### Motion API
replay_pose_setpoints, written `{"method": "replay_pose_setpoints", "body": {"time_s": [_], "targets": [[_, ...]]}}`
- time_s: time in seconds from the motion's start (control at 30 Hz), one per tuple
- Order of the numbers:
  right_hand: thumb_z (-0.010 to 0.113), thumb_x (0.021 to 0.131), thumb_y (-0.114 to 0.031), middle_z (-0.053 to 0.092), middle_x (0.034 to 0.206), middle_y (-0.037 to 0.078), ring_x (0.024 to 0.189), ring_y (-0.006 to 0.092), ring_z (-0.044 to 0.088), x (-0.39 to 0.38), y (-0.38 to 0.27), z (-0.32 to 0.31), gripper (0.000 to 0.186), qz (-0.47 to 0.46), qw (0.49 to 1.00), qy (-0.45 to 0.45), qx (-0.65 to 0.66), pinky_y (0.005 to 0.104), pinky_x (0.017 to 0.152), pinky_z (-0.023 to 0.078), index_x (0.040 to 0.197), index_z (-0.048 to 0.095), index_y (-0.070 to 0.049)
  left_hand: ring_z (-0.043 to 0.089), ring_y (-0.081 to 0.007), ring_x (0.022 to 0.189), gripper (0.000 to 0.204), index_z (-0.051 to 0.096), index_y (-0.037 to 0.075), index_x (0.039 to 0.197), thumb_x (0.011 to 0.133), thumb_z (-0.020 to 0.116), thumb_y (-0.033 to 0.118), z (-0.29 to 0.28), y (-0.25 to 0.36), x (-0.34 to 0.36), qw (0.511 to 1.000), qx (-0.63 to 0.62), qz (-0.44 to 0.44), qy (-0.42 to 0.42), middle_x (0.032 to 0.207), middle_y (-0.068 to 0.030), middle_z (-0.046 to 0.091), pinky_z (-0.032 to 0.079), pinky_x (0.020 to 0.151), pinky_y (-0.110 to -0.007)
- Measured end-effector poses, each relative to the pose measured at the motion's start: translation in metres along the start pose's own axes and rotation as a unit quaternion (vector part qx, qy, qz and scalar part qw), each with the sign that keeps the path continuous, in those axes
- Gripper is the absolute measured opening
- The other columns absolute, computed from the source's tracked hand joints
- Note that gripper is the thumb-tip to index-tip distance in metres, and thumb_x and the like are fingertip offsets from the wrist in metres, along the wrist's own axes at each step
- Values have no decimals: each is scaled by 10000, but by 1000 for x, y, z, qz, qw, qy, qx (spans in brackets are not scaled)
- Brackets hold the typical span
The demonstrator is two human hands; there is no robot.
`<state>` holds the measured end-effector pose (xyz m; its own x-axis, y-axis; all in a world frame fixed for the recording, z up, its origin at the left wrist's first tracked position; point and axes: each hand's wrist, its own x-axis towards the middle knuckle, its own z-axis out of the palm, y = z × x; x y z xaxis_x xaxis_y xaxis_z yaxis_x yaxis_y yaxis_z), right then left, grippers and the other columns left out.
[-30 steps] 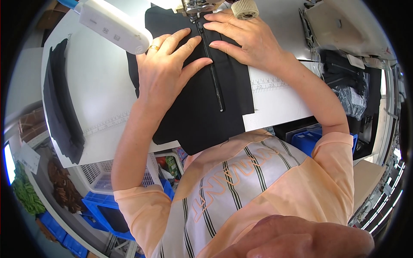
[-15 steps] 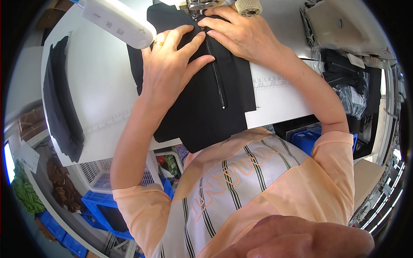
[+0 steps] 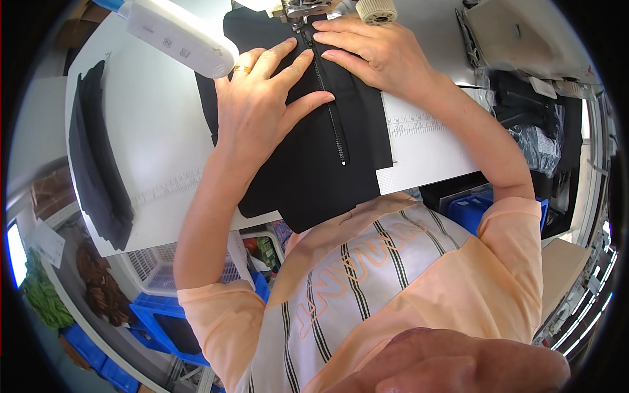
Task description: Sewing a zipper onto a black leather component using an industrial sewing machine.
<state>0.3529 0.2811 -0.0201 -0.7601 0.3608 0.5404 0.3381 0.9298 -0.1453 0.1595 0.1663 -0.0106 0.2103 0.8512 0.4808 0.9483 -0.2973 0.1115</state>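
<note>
A black fabric piece [image 3: 301,177] lies flat across the white sewing table [image 3: 164,154]. Down its middle runs a zipper [image 3: 337,134] with dark teeth and a pale end stop. At the zipper's far end stands the presser foot [image 3: 297,23] of a sewing machine. My left hand [image 3: 255,98], with a ring on one finger, rests on the cloth left of the zipper, fingers spread. Right of the zipper, my right hand [image 3: 380,56] lies with fingers stretched out beside the presser foot, pressing the cloth.
A white lamp-like arm [image 3: 180,36] reaches in at the upper left. Dark fabric pieces [image 3: 98,157] lie stacked on the table's left side. Ruler markings [image 3: 419,124] line the table's near edge. Below are a white basket [image 3: 154,265] and blue crates [image 3: 167,321]; plastic-wrapped goods [image 3: 537,147] sit at right.
My right fingers have drawn slightly back from the zipper's top. My left thumb has shifted a little to the right. The fabric keeps nearly the same place.
</note>
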Motion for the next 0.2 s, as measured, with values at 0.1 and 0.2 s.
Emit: {"method": "replay_pose_setpoints", "body": {"time_s": [0.1,0.2], "targets": [[674,866,-278,696,1100,3,990,166,627,0,2,0,269,-1,1000,-7,0,298,832,517,1066,717,-104,596,-202,1033,519,728,160,1073,700,753,521,1,0,0,1000,0,2,1,1180,7,656,425,768,-376],[675,872,-223,680,1179,-2,919,177,689,0,4,1,242,-6,1000,-3,-1,275,734,554,1084,708,-110,593,-208,1043,521,728,155,1074,700,757,516,3,0,0,1000,11,1,2,1184,6,655,432,770,-389]]}}
